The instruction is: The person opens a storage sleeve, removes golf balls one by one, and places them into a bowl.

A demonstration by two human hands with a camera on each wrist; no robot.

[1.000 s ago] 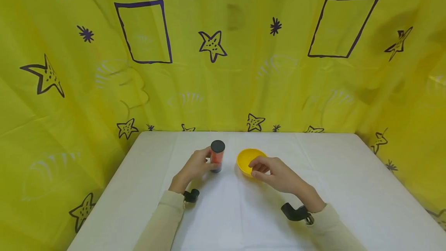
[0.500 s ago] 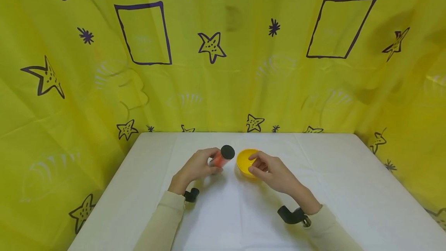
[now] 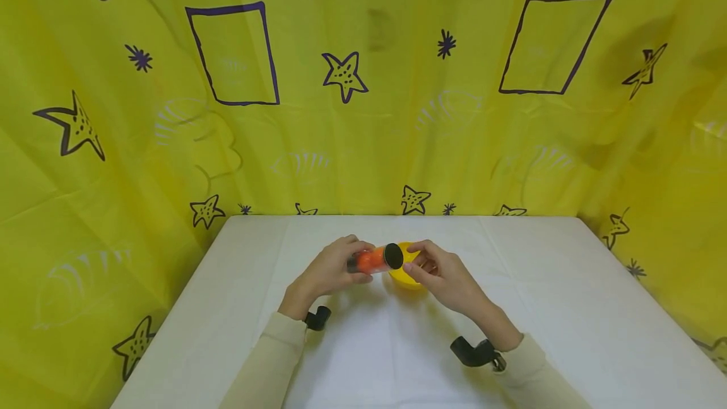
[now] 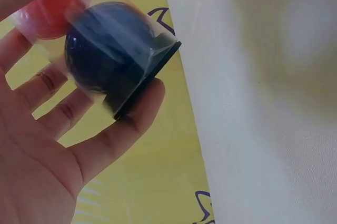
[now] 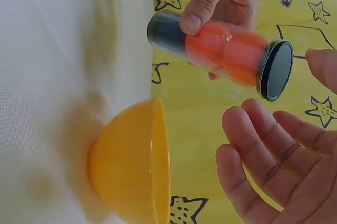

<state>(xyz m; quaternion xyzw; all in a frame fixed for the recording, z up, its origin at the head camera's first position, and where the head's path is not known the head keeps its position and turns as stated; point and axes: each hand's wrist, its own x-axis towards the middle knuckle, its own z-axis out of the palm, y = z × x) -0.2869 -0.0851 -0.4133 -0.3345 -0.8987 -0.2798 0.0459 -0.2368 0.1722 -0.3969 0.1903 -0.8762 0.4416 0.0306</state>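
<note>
My left hand (image 3: 328, 269) grips a clear tube (image 3: 372, 260) with black ends, lifted off the table and tilted nearly flat. In the right wrist view, orange-red balls (image 5: 213, 45) fill its middle, and a black lid (image 5: 278, 71) covers the end towards my right hand. A dark ball (image 4: 108, 45) shows at the other end in the left wrist view. My right hand (image 3: 449, 275) hovers beside the lid with loosely bent fingers and thumb apart, holding nothing. Below the lid end stands a yellow bowl (image 3: 401, 279), partly hidden by the tube and right hand; its inside is mostly hidden.
A white-covered table (image 3: 363, 358) carries the bowl. Behind it and at both sides hangs a yellow curtain (image 3: 363, 144) with dark star drawings. Black camera mounts (image 3: 474, 352) sit on both wrists.
The tube has gone from upright to nearly horizontal, its lid end swinging right over the bowl. My left hand has turned with it, and my right hand has shifted slightly left towards the lid.
</note>
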